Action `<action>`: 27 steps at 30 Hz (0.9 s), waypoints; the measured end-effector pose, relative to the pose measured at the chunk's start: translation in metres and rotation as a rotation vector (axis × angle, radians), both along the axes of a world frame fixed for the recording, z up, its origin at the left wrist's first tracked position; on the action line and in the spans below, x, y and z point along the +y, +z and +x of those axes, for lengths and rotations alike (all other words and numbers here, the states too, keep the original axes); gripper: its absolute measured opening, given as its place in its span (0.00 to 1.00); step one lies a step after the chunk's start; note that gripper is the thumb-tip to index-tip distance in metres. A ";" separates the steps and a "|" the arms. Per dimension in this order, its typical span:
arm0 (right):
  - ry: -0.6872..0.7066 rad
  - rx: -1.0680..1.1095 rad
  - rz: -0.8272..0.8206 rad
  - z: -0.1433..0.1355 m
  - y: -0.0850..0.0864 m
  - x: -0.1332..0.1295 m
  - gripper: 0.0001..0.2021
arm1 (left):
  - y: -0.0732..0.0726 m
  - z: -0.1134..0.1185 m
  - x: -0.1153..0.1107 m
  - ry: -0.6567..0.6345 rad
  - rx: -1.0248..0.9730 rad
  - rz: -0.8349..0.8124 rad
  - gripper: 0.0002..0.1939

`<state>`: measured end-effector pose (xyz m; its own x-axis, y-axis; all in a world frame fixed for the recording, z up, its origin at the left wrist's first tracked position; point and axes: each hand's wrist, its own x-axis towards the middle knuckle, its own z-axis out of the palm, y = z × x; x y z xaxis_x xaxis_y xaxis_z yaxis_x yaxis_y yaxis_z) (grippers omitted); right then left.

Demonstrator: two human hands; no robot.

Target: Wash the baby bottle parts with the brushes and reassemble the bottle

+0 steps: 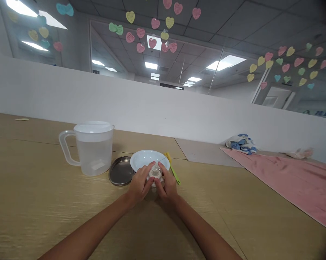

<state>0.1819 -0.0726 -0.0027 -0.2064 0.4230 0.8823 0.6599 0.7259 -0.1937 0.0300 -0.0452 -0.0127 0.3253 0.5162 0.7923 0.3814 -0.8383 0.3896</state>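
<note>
My left hand (139, 182) and my right hand (167, 183) are closed around what looks like a baby bottle (155, 173), with a clear teat and a pale ring on top. Both thumbs press at its near side while the fingers reach around the back. Most of its body is hidden by my hands. Just behind it sits a white bowl (142, 156). A round metal dish (121, 172) lies left of my left hand. To the right of the bowl is a brush with a yellow head and green handle (175, 176).
A translucent jug (95, 153) holding clear liquid stands at the left. On the right lie a pink cloth (290, 180), a crumpled blue-and-white cloth (241, 143) and a grey mat (203, 151). A white wall (157, 112) borders the table's far side.
</note>
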 end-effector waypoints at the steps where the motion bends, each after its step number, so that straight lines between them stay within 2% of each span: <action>1: -0.005 0.008 -0.024 0.000 0.000 0.000 0.25 | -0.001 0.000 0.001 0.001 0.001 0.001 0.24; 5: -0.023 0.046 -0.087 -0.001 -0.002 0.000 0.25 | -0.002 0.001 0.002 -0.001 0.004 -0.007 0.25; 12: 0.035 0.077 -0.042 -0.002 -0.001 0.001 0.24 | -0.004 0.002 0.002 -0.010 -0.025 0.010 0.24; 16: 0.018 0.076 -0.081 -0.001 -0.001 0.001 0.25 | -0.005 0.002 0.002 -0.013 -0.044 -0.006 0.24; 27: 0.024 0.054 -0.035 -0.001 0.000 0.003 0.24 | -0.009 0.003 0.004 -0.010 -0.091 0.002 0.23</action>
